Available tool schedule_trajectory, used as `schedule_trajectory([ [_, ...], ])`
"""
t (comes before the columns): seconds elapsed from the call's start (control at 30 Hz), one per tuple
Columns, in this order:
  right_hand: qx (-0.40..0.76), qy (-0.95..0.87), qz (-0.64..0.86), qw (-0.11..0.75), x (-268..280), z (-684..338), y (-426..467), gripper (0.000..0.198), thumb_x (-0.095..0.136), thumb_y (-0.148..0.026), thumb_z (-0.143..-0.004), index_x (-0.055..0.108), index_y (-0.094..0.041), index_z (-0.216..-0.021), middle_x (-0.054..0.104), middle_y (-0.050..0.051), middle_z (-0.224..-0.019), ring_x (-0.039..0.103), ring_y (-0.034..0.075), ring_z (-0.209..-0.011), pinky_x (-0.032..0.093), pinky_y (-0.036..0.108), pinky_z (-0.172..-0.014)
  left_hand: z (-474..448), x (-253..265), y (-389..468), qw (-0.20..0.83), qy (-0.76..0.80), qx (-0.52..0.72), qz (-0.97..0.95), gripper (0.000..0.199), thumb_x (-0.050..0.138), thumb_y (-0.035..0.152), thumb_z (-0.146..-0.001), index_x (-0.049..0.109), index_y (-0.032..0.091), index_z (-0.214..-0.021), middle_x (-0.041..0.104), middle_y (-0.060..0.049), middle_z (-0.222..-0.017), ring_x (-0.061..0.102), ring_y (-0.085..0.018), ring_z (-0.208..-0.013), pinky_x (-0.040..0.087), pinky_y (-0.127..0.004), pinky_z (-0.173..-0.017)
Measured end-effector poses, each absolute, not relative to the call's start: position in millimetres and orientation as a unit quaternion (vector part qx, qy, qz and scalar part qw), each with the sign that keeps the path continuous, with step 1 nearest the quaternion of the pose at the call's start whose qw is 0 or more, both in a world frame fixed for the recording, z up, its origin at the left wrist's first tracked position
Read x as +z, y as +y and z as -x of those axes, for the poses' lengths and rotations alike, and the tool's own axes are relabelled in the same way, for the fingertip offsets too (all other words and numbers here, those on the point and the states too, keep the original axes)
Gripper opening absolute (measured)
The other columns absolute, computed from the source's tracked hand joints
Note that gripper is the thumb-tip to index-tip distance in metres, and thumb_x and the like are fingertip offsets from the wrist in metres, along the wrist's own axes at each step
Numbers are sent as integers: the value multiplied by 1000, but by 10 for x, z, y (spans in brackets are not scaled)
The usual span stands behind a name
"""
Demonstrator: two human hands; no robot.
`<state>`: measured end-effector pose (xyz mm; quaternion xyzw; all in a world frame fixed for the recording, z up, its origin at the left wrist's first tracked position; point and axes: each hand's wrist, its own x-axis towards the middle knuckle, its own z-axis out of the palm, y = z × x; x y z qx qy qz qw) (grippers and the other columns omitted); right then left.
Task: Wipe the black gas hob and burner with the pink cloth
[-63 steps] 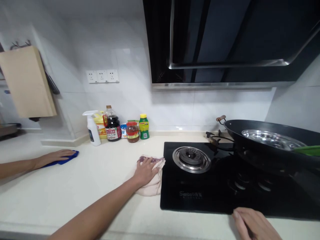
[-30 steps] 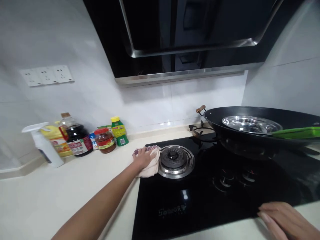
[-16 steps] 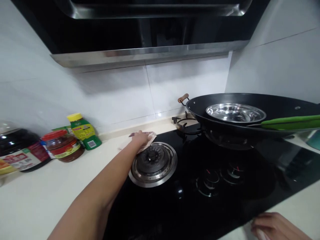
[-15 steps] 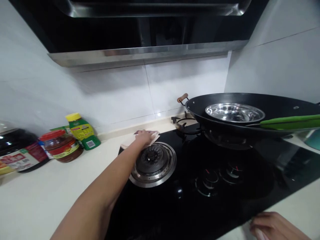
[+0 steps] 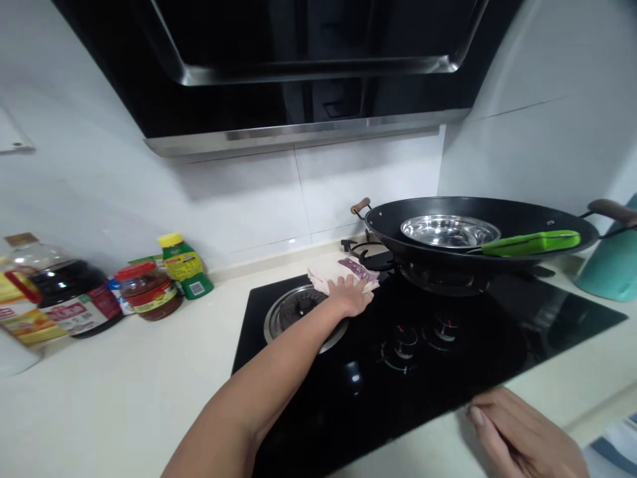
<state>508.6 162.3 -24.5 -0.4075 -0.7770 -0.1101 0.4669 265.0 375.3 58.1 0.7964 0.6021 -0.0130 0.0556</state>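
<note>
Left grip (image 5: 347, 295): bare hand, palm down, fingers apart and laid flat over the cloth (image 5: 326, 269).
Cloth: pale with a purple patch, crumpled; directly under the left grip, reaching past its fingertips — on the black cooktop (image 5: 368, 398), between the left burner (image 5: 301, 305) and the wok (image 5: 522, 212).
Right grip (image 5: 525, 435): fingers curled together, thumb alongside, at the cooktop's front edge; palm hidden — cannot tell whether anything is inside.
Wok: right rear, steel bowl (image 5: 450, 231) within.

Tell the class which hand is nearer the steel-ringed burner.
Left. The left hand is on the cloth, just beside the burner; the right hand is farther, at the front edge of the hob.
</note>
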Motion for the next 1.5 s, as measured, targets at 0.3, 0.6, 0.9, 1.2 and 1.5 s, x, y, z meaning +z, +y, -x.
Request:
schedule_trajectory([
  [0.3, -90, -744, 456, 481, -314, -5017, 1618, 30, 52, -28, -96, 62, -22, -69, 63, 3, -72, 59, 14, -63, 46, 26, -61, -2712, 556, 2929, 30, 519, 48, -853, 55, 24, 49, -101, 47, 33, -148, 48, -8, -149, 42, -33, -135, 28, -52, -113],
  [0.6, -105, -732, 494, 458, -268, -4955, 1587, 35, 47, -31, -99, 55, -22, -66, 57, -1, -66, 53, 12, -62, 40, 26, -62, -2392, 522, 2127, 26, 485, 95, -869, 48, 36, 44, -100, 57, 30, -140, 51, -8, -145, 45, -30, -130, 32, -48, -112],
  [0.9, -106, -744, 492, 439, -269, -4959, 1580, 39, 44, -37, -102, 54, -22, -67, 58, -1, -67, 56, 13, -65, 41, 26, -62, -1590, 762, 1504, 61, 553, 135, -820, 41, 35, 49, -100, 66, 28, -118, 68, -5, -114, 61, -25, -108, 43, -40, -101],
  [1.2, 20, -747, 512, 424, -276, -5091, 1651, 45, 47, -52, -98, 62, -24, -66, 65, -1, -67, 64, 15, -65, 48, 23, -61, -1145, 661, 1593, 66, 715, 111, -687, 74, 39, 66, -90, 55, 14, -140, 34, -23, -160, 27, -44, -148, 21, -62, -116],
  [1.5, 42, -654, 625, 424, -304, -5017, 1688, 47, 47, -65, -91, 70, -28, -74, 74, -2, -75, 67, 15, -57, 46, 21, -46, -968, 710, 2327, 89, 737, 70, -667, 92, 18, 83, -88, 47, 20, -148, 34, -20, -162, 25, -42, -150, 22, -68, -114],
])
